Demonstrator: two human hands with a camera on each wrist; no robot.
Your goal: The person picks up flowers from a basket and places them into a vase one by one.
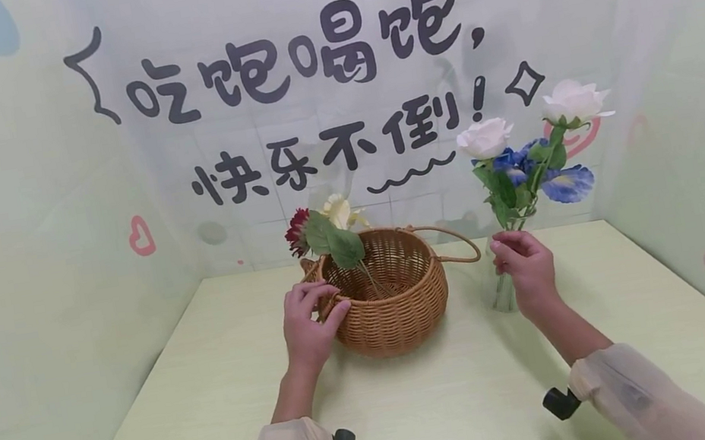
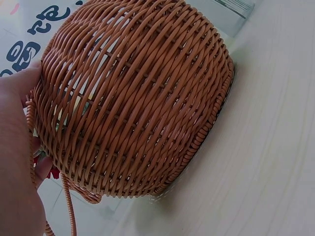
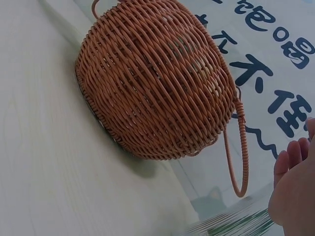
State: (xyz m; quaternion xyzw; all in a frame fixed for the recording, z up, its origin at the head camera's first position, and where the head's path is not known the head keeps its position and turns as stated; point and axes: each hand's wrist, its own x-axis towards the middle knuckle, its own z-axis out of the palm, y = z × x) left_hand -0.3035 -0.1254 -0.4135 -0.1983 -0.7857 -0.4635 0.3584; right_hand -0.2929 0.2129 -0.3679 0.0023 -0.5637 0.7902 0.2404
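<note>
Our left hand [image 1: 309,324] clamps the basket [image 1: 394,322] at left, while our right hand [image 1: 529,266] curls fingers by the vase [image 1: 503,296], whether gripping we cannot tell.

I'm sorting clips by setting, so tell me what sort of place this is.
Probably a small staged booth, not a lived-in room: a printed backdrop encloses three sides of a pale table, where a basket and a vase of flowers stand.
</note>
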